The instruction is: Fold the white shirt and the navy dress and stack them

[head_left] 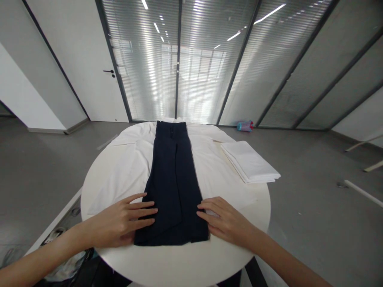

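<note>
A dark navy garment (pixel 173 179) with a waistband, trousers or a skirt by its look, lies lengthwise down the middle of a round table. Its waistband is at the far end and its hem near me. My left hand (pixel 119 223) rests on the garment's lower left edge, fingers spread flat. At the lower right edge lies my right hand (pixel 223 219), its fingers slightly bent and touching the fabric without gripping it. Beneath the navy piece a white shirt (pixel 131 159) is spread out, its sleeves reaching to both sides; the navy cloth hides its middle.
Folded white cloth (pixel 251 161) sits on the right side of the white round table (pixel 179 267), slightly over its edge. A blue and red object (pixel 245 126) lies on the floor by the glass wall. Pale furniture legs (pixel 363 193) stand at the right.
</note>
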